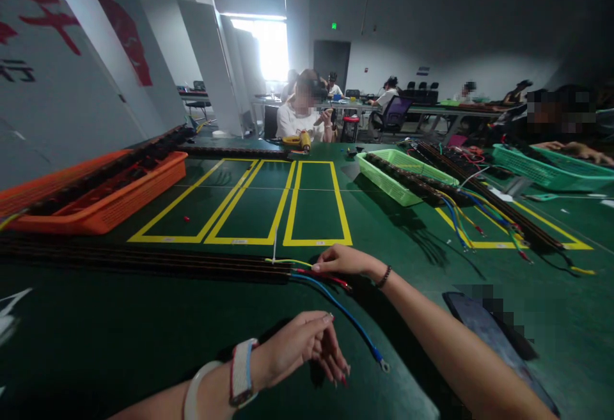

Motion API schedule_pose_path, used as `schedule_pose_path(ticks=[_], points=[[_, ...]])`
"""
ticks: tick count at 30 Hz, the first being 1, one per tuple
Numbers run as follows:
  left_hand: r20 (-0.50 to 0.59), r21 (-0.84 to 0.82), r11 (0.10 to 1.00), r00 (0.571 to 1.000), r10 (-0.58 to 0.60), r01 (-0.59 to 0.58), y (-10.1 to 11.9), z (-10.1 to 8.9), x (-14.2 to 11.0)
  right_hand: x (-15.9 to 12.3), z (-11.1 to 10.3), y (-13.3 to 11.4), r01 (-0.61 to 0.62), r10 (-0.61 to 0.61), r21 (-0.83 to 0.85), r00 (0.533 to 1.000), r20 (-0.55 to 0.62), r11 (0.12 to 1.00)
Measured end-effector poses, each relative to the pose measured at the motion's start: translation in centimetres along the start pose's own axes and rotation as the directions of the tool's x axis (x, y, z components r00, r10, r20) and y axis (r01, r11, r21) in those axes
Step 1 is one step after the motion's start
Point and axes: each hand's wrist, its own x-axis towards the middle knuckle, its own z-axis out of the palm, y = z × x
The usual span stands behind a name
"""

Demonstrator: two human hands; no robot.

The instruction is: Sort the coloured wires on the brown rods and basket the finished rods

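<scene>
A long black cable harness (158, 263) lies across the near left of the table, its loose wires pointing right. My right hand (349, 261) is closed at this end, with its fingertips pinching the yellow-green wire (290, 261). Just under those fingers runs a red wire (336, 278). The blue wire (343, 308) curves toward me and ends in a ring terminal (384, 365). A thin white cable tie (275, 246) sticks up near the harness end. Nearer to me, my left hand (307, 346) hovers with loosely bent fingers, holding nothing.
An orange basket (103, 215) with harnesses stands at left. Yellow-taped rectangles (342, 202) mark the tabletop. Right of them are a green basket (391, 183) and more harnesses (499, 202). A dark flat object (494, 337) lies by my right forearm. A person (300, 116) sits opposite.
</scene>
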Motion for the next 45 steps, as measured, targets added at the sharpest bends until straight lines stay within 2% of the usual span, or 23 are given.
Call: schedule_pose_path(ticks=[3, 5, 9, 12, 14, 18, 21, 25, 29, 32, 35, 37, 41, 43, 45], points=[[-0.001, -0.024, 1.000, 1.000, 0.018, -0.018, -0.1, -0.3, 0.2, -0.2, 0.6, -0.1, 0.054, -0.054, -0.011, 0.998, 0.042, 0.998], [0.016, -0.062, 0.998, 1.000, 0.013, -0.012, 0.0, -0.5, 0.4, -0.1, 1.0, 0.1, 0.063, -0.062, -0.038, 0.998, 0.026, 0.997], [0.048, -0.173, 0.985, 0.999, -0.016, 0.024, 0.2, -0.8, 0.6, -0.2, 1.9, 0.4, 0.082, -0.090, -0.103, 0.993, -0.076, 0.991], [-0.043, -0.270, 0.962, 0.999, 0.026, -0.036, 0.2, -0.8, 0.6, -0.6, 2.6, -0.3, 0.056, -0.111, -0.287, 0.977, -0.180, 0.956], [-0.152, -0.308, 0.942, 0.984, 0.089, -0.132, 0.1, -0.7, 0.7, -1.1, 3.1, -1.3, -0.001, -0.131, -0.472, 0.960, -0.246, 0.881], [-0.327, -0.300, 0.906, 0.925, 0.196, -0.298, 0.2, -0.7, 1.5, -1.9, 3.9, -3.6, -0.065, -0.275, -0.790, 0.918, -0.288, 0.610], [-0.401, -0.304, 0.867, 0.879, 0.259, -0.395, 0.4, -0.9, 2.5, -2.3, 4.4, -4.5, -0.084, -0.320, -0.879, 0.912, -0.257, 0.469], [-0.432, -0.288, 0.823, 0.834, 0.345, -0.490, 0.8, -1.0, 4.3, -2.2, 5.3, -4.6, -0.085, -0.340, -0.946, 0.920, -0.194, 0.312], [-0.489, -0.284, 0.807, 0.802, 0.342, -0.517, 0.8, -1.5, 5.3, -2.0, 7.1, -4.8, -0.129, -0.355, -0.964, 0.912, -0.207, 0.231], [-0.477, -0.300, 0.822, 0.822, 0.311, -0.484, 0.8, -1.9, 5.2, -2.2, 8.4, -5.5, -0.175, -0.310, -0.957, 0.919, -0.242, 0.230], [-0.464, -0.315, 0.834, 0.840, 0.281, -0.453, 0.8, -2.1, 4.8, -3.0, 8.4, -6.5, -0.175, -0.259, -0.947, 0.934, -0.246, 0.270], [-0.456, -0.300, 0.837, 0.839, 0.296, -0.458, 0.8, -2.0, 4.5, -3.8, 7.3, -7.2, -0.164, -0.231, -0.924, 0.939, -0.253, 0.344], [-0.418, -0.260, 0.860, 0.854, 0.311, -0.440, 0.7, -2.0, 4.0, -5.1, 4.2, -8.3, -0.238, -0.180, -0.823, 0.909, -0.376, 0.516], [-0.405, -0.257, 0.882, 0.873, 0.274, -0.396, 0.7, -2.1, 3.7, -5.4, 3.4, -8.6, -0.241, -0.143, -0.786, 0.913, -0.383, 0.569], [-0.382, -0.255, 0.896, 0.889, 0.251, -0.362, 0.8, -2.2, 3.4, -5.5, 3.4, -8.7, -0.236, -0.116, -0.776, 0.923, -0.368, 0.585]])
